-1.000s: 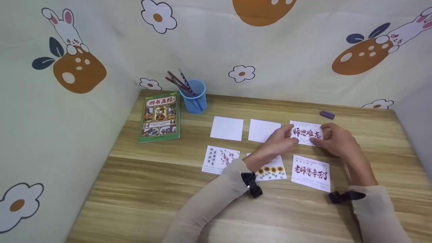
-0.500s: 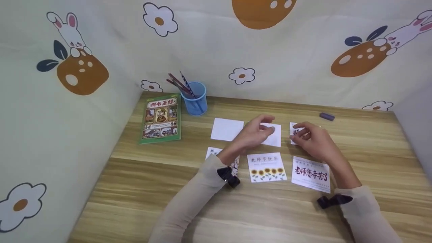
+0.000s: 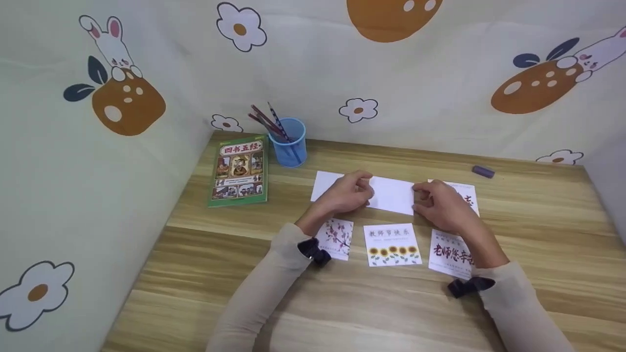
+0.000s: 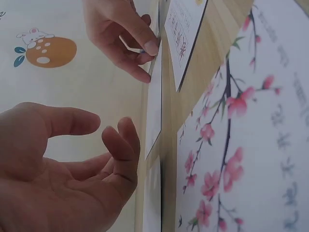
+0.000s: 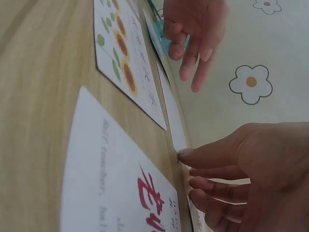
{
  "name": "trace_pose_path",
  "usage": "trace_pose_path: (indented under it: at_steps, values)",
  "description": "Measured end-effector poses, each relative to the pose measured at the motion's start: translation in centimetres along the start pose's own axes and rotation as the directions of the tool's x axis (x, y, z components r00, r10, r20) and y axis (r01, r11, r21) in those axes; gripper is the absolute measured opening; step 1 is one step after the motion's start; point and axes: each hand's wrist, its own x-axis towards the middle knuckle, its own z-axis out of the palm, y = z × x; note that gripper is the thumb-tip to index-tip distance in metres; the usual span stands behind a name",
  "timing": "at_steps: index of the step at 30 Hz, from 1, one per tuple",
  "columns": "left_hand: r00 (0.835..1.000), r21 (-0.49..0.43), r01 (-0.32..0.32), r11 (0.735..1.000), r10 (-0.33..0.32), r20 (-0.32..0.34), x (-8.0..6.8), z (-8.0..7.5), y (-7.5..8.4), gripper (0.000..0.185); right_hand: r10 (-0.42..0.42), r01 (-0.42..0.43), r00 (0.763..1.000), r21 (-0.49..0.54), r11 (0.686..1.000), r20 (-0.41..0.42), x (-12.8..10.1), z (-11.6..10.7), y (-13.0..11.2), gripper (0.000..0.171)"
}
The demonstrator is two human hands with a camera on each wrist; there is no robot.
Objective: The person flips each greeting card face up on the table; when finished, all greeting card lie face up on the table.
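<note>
Six cards lie in two rows on the wooden table. My right hand pinches the right edge of the middle blank white card in the far row. By that card's left edge my left hand hovers with relaxed, loosely curved fingers and holds nothing. It partly hides a second blank card. A red-lettered card lies to the right. The near row holds a blossom card, a sunflower card and another red-lettered card.
A green picture book lies at the far left, beside a blue cup of pencils. A small purple eraser sits at the far right. Patterned cloth walls close in the back and both sides.
Both hands left the far-right red-lettered card, which now lies flat, and moved left to the middle blank card. The right hand has taken its right edge.
</note>
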Motion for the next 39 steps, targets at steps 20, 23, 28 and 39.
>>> trace_pose_path:
  at_steps: [20, 23, 28, 39]
  values:
    - [0.993, 0.039, 0.069, 0.997, -0.072, 0.089, 0.3, 0.2, -0.2, 0.024, 0.04, -0.04, 0.999, 0.043, 0.998, 0.013, -0.3, 0.6, -0.1, 0.064]
    - [0.993, 0.002, 0.1, 0.995, -0.1, 0.065, 0.3, 0.4, -0.2, 0.022, 0.023, -0.024, 1.0, 0.036, 0.999, 0.017, -0.3, 0.5, -0.3, 0.062]
    - [0.989, -0.13, 0.149, 0.98, -0.146, 0.037, 0.3, 0.7, -0.1, 0.038, 0.011, -0.01, 1.0, 0.069, 0.998, -0.025, -0.4, 0.3, -0.7, 0.054]
    - [0.98, -0.111, 0.173, 0.979, -0.182, -0.074, -0.3, 0.7, 1.3, 0.069, 0.07, -0.067, 0.998, 0.207, 0.976, -0.005, -0.5, 0.0, -1.4, 0.054]
